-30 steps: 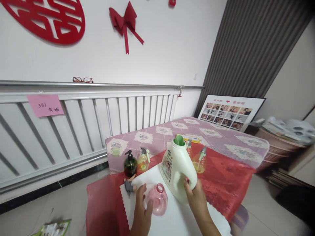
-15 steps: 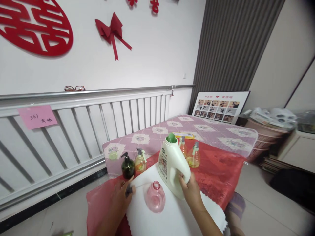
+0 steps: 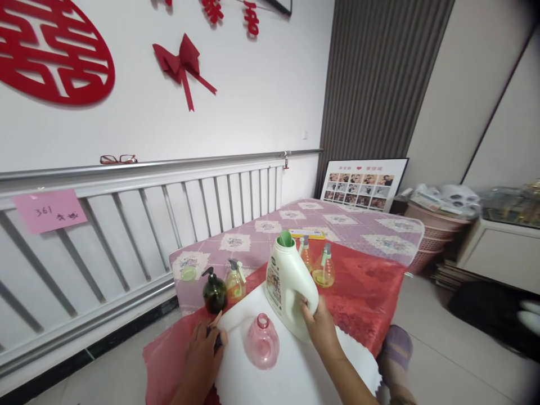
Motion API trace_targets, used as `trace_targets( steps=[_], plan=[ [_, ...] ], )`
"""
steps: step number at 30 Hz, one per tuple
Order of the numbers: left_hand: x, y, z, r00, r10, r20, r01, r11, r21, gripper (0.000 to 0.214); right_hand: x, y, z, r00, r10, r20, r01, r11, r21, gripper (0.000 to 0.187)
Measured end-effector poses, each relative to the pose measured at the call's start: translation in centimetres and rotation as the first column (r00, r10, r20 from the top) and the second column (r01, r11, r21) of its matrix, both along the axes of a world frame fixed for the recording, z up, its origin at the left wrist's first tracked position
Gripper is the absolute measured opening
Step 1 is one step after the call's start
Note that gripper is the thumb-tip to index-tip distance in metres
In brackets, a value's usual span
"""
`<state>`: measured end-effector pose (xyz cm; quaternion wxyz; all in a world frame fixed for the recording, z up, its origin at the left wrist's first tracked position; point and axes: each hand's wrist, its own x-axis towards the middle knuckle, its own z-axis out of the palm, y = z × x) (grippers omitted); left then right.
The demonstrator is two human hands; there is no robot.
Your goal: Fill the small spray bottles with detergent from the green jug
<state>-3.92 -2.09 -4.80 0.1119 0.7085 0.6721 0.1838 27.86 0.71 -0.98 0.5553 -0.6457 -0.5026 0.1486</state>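
My right hand [image 3: 321,326] is wrapped round the handle of a large cream detergent jug [image 3: 287,284], which stands upright with its mouth uncapped and a green spout inside. Beside the jug, an open pink transparent bottle [image 3: 262,344] rests on the white scallop-edged sheet [image 3: 295,371]. At the sheet's left edge, my left hand [image 3: 203,350] is closed on a dark pump head [image 3: 215,337], from which a thin pale tube seems to point right. Just beyond that hand stands a dark green pump bottle [image 3: 215,295], beside a clear pump bottle [image 3: 235,286] with yellowish liquid.
Behind the jug are two more pump bottles, one orange-tinted [image 3: 306,253] and one with yellow liquid [image 3: 324,273]. A pale green cap [image 3: 188,274] lies on the flowered tablecloth [image 3: 337,216]. Red cloth [image 3: 358,287] lies under the sheet. A white radiator [image 3: 202,205] runs along the wall.
The whole view has shifted slightly to the right and up. My left hand has drawn back a little, still closed on the pump head. The jug and my right hand's grip look unchanged.
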Motion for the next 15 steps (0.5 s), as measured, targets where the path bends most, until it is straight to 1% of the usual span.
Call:
trace_targets(
  steps=[2, 4, 6, 8, 10, 12, 14, 15],
  plan=[
    [-0.3, -0.6, -0.1, 1.000, 0.012, 0.020, -0.013, 1.000, 0.008, 0.040, 0.0, -0.1, -0.1, 1.000, 0.003, -0.002, -0.003, 1.000, 0.001, 0.027],
    [-0.9, -1.1, -0.5, 0.996, 0.039, 0.083, -0.040, 0.999, 0.004, 0.042, 0.0, -0.1, -0.1, 1.000, 0.002, -0.004, -0.002, 1.000, 0.004, 0.025],
    [-1.6, -1.5, -0.9, 0.979, 0.058, 0.198, -0.057, 0.998, -0.011, 0.044, 0.1, -0.1, -0.2, 1.000, -0.003, -0.004, 0.003, 1.000, 0.006, 0.025],
    [-2.1, -1.8, -0.9, 0.936, 0.068, 0.345, -0.066, 0.998, -0.018, 0.048, 0.1, 0.0, -0.3, 1.000, -0.005, -0.005, 0.005, 1.000, 0.008, 0.025],
    [-2.1, -2.4, -0.1, 0.868, 0.070, 0.492, -0.070, 0.997, -0.018, 0.050, 0.1, 0.0, -0.4, 1.000, 0.000, -0.006, 0.000, 1.000, 0.005, 0.025],
    [-1.7, -3.1, 1.6, 0.777, 0.080, 0.625, -0.066, 0.997, -0.046, 0.050, 0.0, 0.0, -0.3, 1.000, 0.003, -0.008, -0.003, 1.000, 0.000, 0.027],
    [-0.9, -3.9, 3.6, 0.649, 0.095, 0.755, -0.036, 0.995, -0.094, 0.052, 0.0, -0.1, -0.1, 1.000, 0.005, -0.009, -0.005, 1.000, -0.006, 0.027],
    [-0.4, -4.3, 4.6, 0.566, 0.110, 0.817, -0.019, 0.993, -0.121, 0.054, 0.0, -0.2, 0.0, 1.000, 0.005, -0.009, -0.005, 1.000, -0.007, 0.027]
  ],
)
